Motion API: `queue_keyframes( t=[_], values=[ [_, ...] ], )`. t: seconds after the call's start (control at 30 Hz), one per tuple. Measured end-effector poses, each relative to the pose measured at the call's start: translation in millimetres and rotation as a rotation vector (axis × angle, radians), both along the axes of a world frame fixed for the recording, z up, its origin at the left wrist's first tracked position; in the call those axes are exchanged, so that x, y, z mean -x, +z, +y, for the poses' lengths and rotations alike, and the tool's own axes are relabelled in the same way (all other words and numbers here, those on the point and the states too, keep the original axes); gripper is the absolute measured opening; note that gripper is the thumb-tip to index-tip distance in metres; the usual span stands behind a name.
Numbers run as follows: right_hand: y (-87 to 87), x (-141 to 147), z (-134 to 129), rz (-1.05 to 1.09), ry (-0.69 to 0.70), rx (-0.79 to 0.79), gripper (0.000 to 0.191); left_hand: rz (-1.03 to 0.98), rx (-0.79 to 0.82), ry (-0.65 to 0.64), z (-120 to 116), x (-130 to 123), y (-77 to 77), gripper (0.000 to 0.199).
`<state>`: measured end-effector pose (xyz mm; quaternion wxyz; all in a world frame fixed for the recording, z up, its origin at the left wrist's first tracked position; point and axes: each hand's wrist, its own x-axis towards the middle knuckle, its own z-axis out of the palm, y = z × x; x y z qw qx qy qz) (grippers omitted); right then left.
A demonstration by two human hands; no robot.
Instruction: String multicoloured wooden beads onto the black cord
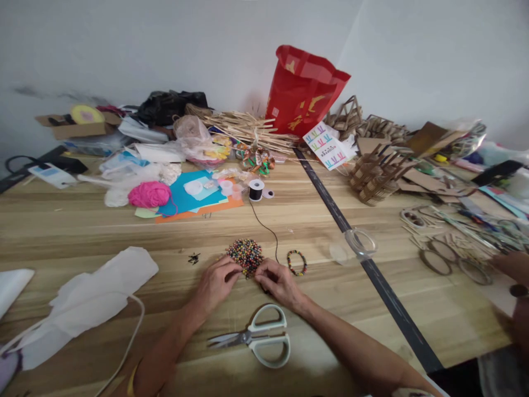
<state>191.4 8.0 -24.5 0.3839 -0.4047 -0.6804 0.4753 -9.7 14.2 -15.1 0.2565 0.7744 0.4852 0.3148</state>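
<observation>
- The left hand (215,284) rests on the table with curled fingers touching the near-left edge of a pile of multicoloured beads (245,256); whether it pinches a bead cannot be told.
- The right hand (279,282) lies just right of the pile, fingers bent and tips at the pile's near edge; its grip cannot be made out either.
- A thin black cord (266,227) runs from a black thread spool (255,189) down towards the right hand.
- A finished bead bracelet (296,263) lies just right of the pile, apart from it.
- White-handled scissors (258,337) lie closed on the table just near of both hands.
- A white printed card (326,145) leans by the red bag (301,91); it shows rows of coloured marks with a dark line of print too small to read. The bag carries gold figures, not legible.
- The surface is a light wooden table (61,226) with plank grain, split by a dark strip (372,275) running away to the far side.
- A clear plastic container (359,242) sits on that strip.
- Pink yarn (149,194), coloured paper sheets (194,198), a bundle of wooden sticks (248,128) and cardboard lattice pieces (374,173) crowd the far side.
- A plain white wall (165,44) stands behind.
- Another person's hand (510,264) shows at the right edge.
</observation>
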Motion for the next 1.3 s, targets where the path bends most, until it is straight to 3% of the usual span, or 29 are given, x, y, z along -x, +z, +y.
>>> queue_keyframes(
  t=[0.27,0.47,0.57,0.7,0.83,1.3],
  values=[
    [-1.2,0.7,0.8,-0.008,-0.001,-0.013,0.023,0.258,-0.141,-0.068,-2.2,-2.6,-1.2,0.018],
    [2.0,0.8,0.9,-0.002,0.009,-0.012,0.021,0.222,-0.126,-0.044,-1.9,-3.6,-0.2,0.016],
    [2.5,0.2,0.8,-0.016,0.017,-0.026,0.018,0.080,-0.061,-0.015,-1.5,-4.9,0.1,0.015],
    [1.9,-1.0,0.5,-0.061,0.018,-0.046,0.016,-0.157,0.187,0.038,-2.6,-7.2,0.7,0.010],
    [1.9,-1.8,-0.1,-0.072,0.032,-0.056,0.015,-0.314,0.373,0.006,-3.3,-7.8,1.6,0.007],
    [1.9,-1.6,-2.3,-0.077,0.079,-0.067,0.012,-0.351,0.516,-0.005,-0.9,-5.9,1.1,0.009]
  ],
)
